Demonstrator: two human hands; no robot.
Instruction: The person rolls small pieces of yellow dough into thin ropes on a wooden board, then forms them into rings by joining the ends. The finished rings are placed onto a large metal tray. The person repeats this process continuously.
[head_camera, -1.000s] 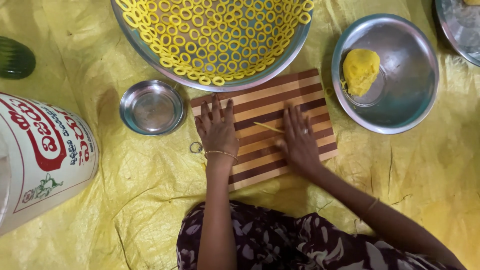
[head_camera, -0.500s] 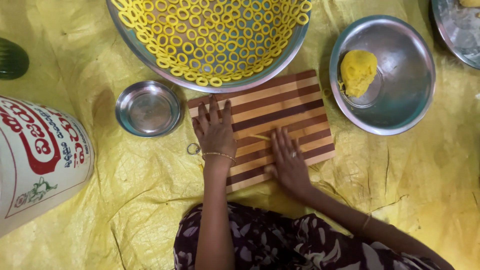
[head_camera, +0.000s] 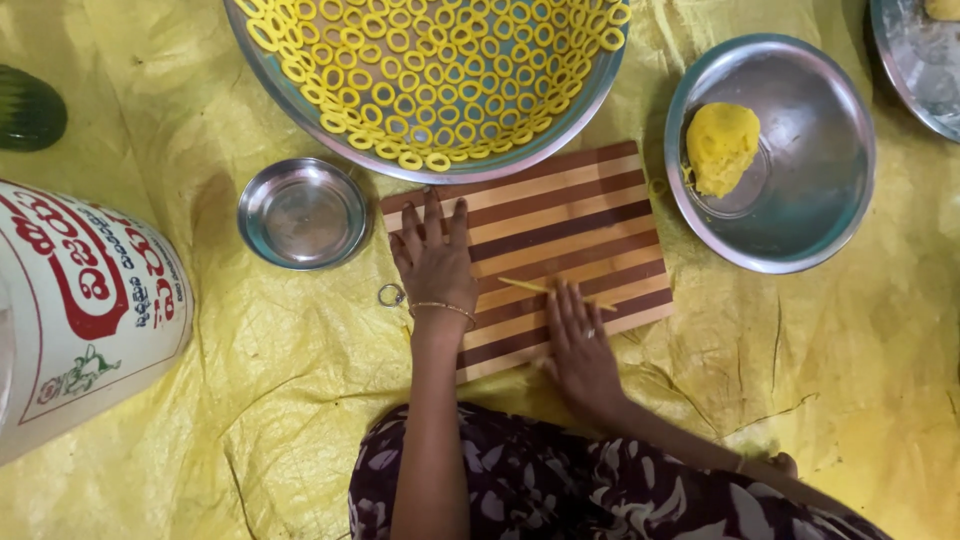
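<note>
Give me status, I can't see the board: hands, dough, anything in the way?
Left hand flat on striped board. Right hand flat on thin dough strand, fingers over its end. Nothing else on the board; ring tray overlaps its far edge.

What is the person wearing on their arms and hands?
Both arms are bare, with no sleeves and no gloves. The left hand has a thin gold-coloured bangle round its wrist. Another thin bangle seems to sit on the right forearm, well back from the right hand. No rings show on the fingers. The dress on the lap is dark purple with pale flowers.
</note>
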